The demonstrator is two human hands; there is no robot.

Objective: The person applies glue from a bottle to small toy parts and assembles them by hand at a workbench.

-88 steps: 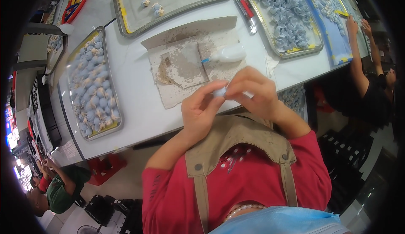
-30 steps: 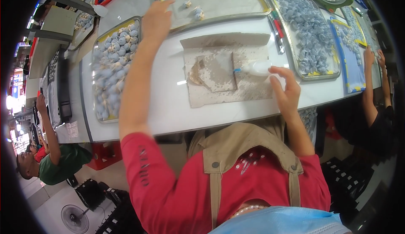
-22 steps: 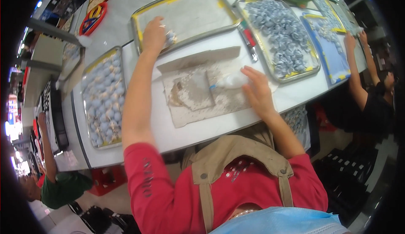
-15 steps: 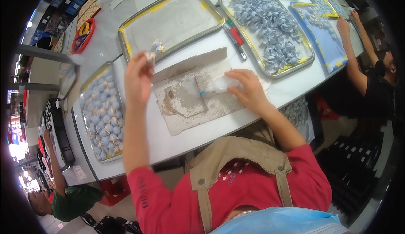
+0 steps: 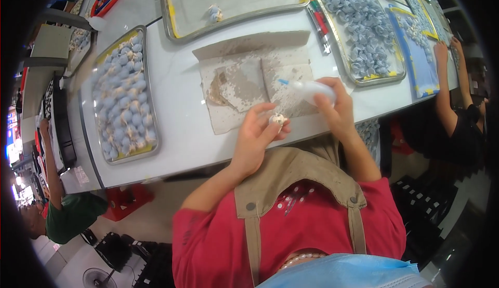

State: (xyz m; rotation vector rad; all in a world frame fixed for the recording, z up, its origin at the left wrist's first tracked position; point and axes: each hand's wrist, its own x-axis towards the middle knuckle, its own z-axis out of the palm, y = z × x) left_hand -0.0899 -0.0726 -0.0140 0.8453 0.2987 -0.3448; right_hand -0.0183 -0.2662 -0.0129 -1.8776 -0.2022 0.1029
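My left hand (image 5: pixel 255 137) pinches a small cream-coloured figurine piece (image 5: pixel 278 119) between thumb and fingers, near the table's front edge. In my right hand (image 5: pixel 337 106) is a white squeeze bottle (image 5: pixel 313 90) with a blue nozzle, tilted so that the tip points left. The bottle is a little above and to the right of the piece, apart from it. Beneath both lies a stained cardboard sheet (image 5: pixel 244 88) with its far flap folded up. One small blue and cream figurine (image 5: pixel 214 13) stands in the large tray (image 5: pixel 182 37) beyond the cardboard.
At left, a metal tray (image 5: pixel 146 75) is full of blue and cream rounded pieces (image 5: pixel 125 98). At right, another tray (image 5: pixel 397 75) holds many pale blue petal-like pieces (image 5: pixel 358 25). Marker pens (image 5: pixel 318 23) lie beside it. Co-workers sit at both sides, one with arms (image 5: pixel 443 75) over the table.
My left hand has come from the far tray toward me, with a cream piece in its fingers. My right hand has lifted the bottle and turned its nozzle up and left. The view has shifted.
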